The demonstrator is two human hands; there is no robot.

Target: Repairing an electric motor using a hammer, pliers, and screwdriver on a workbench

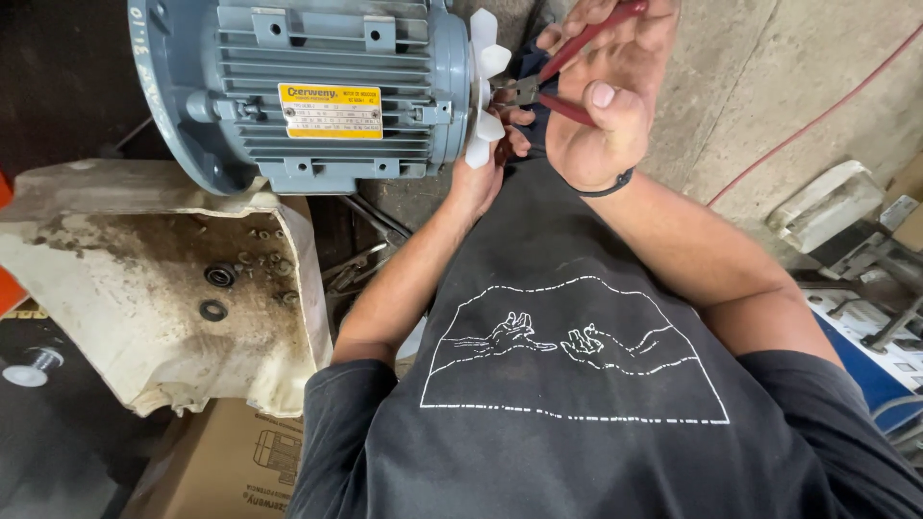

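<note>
A grey-blue electric motor (317, 86) with a yellow plate lies on its side, its white plastic fan (483, 86) facing right. My right hand (611, 91) is shut on red-handled pliers (567, 67), whose jaws sit at the fan's hub. My left hand (486, 168) reaches up under the fan, its fingers touching the lower blades and the hub. The shaft end is hidden behind the fingers and the pliers' jaws.
A dirty white tray (67, 259) at the left holds bearings, washers and several small bolts. Metal tools (361, 259) lie below the motor. A cardboard box (231, 461) sits under the tray. A red cable (817, 115) crosses the concrete floor; metal parts (865, 250) lie at right.
</note>
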